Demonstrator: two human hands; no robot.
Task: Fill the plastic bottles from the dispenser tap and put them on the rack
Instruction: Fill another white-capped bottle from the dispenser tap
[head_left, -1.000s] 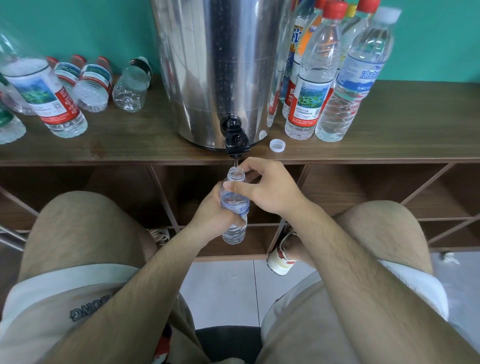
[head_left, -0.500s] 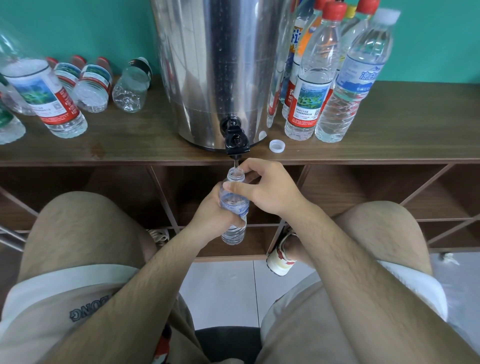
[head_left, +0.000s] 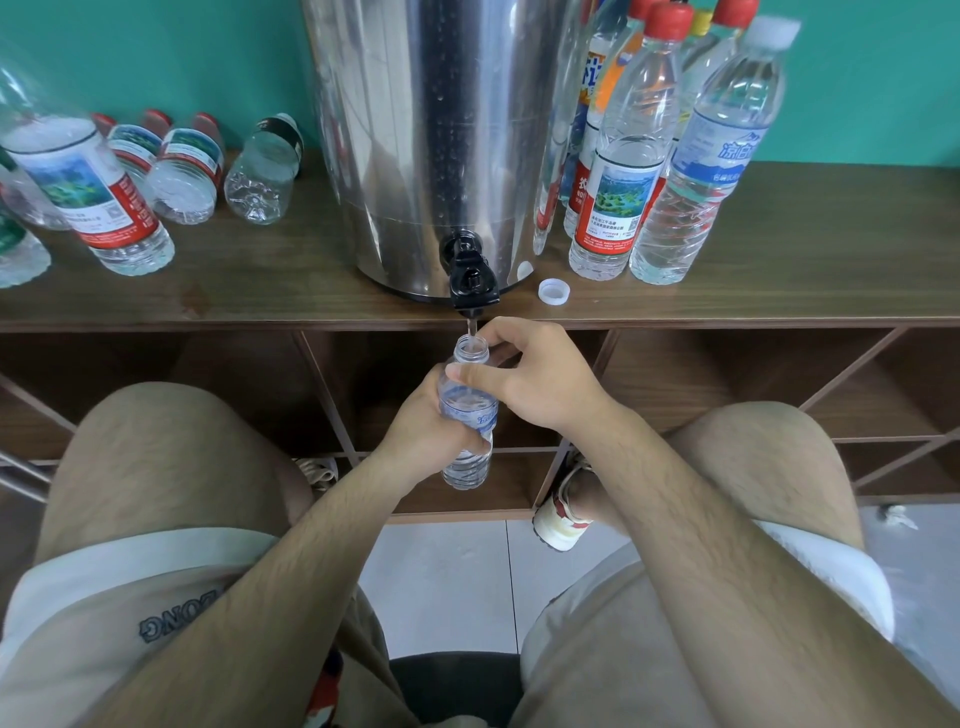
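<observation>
Beside tap (head_left: 474, 283), loose cap (head_left: 553, 290), upright bottles (head_left: 618, 208).

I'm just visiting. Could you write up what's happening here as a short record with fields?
Activity: filling an uncapped plastic bottle at the tap
Left hand: grips the bottle's body
Right hand: holds its neck and shoulder
Tap: black, on a steel dispenser, directly above the bottle's mouth
White cap: loose on the wooden shelf, right of the tap
Right of dispenser: capped bottles standing
Left of dispenser: more bottles, some lying down
</observation>
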